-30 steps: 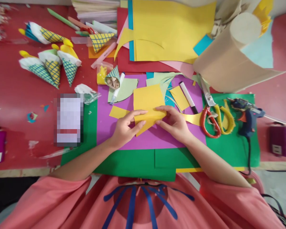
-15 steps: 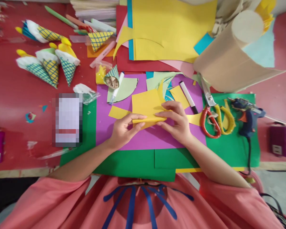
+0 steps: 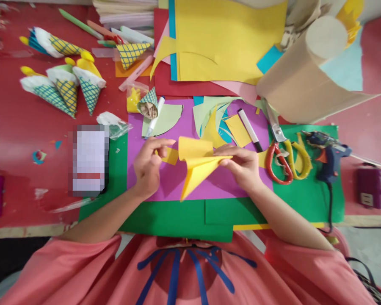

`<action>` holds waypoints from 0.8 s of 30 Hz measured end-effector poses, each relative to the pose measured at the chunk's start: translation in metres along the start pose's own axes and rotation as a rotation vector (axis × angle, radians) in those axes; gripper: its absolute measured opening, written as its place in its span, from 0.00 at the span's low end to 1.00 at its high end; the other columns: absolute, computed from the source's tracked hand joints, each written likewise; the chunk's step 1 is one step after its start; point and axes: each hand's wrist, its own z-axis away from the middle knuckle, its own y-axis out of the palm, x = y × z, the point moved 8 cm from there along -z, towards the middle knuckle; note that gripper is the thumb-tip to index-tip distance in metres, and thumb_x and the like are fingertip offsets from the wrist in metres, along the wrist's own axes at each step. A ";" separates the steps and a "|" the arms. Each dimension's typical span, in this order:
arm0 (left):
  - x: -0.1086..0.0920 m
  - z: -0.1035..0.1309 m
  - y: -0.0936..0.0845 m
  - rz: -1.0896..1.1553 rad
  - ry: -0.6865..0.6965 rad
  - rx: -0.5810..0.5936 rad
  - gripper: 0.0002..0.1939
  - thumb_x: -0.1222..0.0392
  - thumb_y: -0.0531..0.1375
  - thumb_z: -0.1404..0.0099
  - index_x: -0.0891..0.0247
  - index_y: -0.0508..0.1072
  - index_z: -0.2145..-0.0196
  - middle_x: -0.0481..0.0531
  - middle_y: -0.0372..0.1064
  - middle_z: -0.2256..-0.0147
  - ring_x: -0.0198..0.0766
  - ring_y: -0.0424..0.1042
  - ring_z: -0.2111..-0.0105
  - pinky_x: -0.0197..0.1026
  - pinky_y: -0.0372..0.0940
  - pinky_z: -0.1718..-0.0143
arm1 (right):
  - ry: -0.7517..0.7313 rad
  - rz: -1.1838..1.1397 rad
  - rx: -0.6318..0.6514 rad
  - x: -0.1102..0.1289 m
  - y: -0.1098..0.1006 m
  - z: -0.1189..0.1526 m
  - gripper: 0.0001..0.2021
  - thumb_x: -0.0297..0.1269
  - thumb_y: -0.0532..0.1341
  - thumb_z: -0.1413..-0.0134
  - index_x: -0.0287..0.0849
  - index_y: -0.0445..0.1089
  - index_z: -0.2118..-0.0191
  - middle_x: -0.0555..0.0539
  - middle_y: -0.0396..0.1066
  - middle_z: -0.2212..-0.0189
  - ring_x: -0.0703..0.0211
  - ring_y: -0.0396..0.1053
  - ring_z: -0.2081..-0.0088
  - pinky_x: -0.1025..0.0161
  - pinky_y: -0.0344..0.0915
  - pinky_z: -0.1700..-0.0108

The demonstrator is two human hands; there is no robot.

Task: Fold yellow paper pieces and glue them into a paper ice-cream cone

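My right hand [image 3: 241, 165] pinches the right end of a folded sheet of yellow paper [image 3: 198, 163] between thumb and fingers. The paper is held up with its layers spread apart and one corner pointing down toward me. My left hand [image 3: 150, 167] is apart from the sheet, to its left, index finger stretched out and the other fingers partly curled, with nothing held. Behind that hand lies a small yellow paper strip [image 3: 170, 156], partly hidden. Purple paper [image 3: 168, 188] lies beneath both hands.
Red-and-yellow-handled scissors [image 3: 279, 159] and a blue glue gun [image 3: 332, 159] lie on the right. A marker [image 3: 250, 129] and paper scraps [image 3: 212, 127] are beyond my hands. Patterned paper cones [image 3: 89, 91] lie far left, near a blurred-out rectangular object [image 3: 89, 161]. A brown paper roll [image 3: 295, 80] stands back right.
My left hand has let go of the yellow paper and moved left. The paper's left side has opened and tilted downward, while my right hand keeps its pinch and has shifted slightly right.
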 end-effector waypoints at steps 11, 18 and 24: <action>0.027 0.015 0.040 0.290 -0.475 0.486 0.34 0.29 0.50 0.40 0.61 0.75 0.57 0.55 0.79 0.66 0.42 0.78 0.66 0.41 0.73 0.65 | 0.405 -0.059 0.139 -0.027 0.024 0.009 0.08 0.40 0.69 0.51 0.45 0.80 0.64 0.48 0.80 0.65 0.59 0.77 0.62 0.64 0.73 0.59; 0.018 0.010 0.044 -0.147 -0.312 0.537 0.14 0.51 0.64 0.40 0.57 0.77 0.57 0.50 0.78 0.57 0.39 0.76 0.56 0.36 0.71 0.56 | 0.292 0.156 0.062 -0.022 0.018 0.007 0.08 0.39 0.67 0.49 0.44 0.78 0.62 0.47 0.80 0.63 0.58 0.77 0.60 0.63 0.73 0.56; 0.012 0.007 0.043 -0.242 -0.197 0.498 0.10 0.55 0.63 0.38 0.57 0.79 0.59 0.48 0.79 0.59 0.36 0.77 0.59 0.34 0.70 0.56 | 0.229 0.164 0.093 -0.020 0.017 0.006 0.12 0.39 0.67 0.48 0.45 0.77 0.57 0.47 0.79 0.58 0.59 0.76 0.56 0.63 0.72 0.52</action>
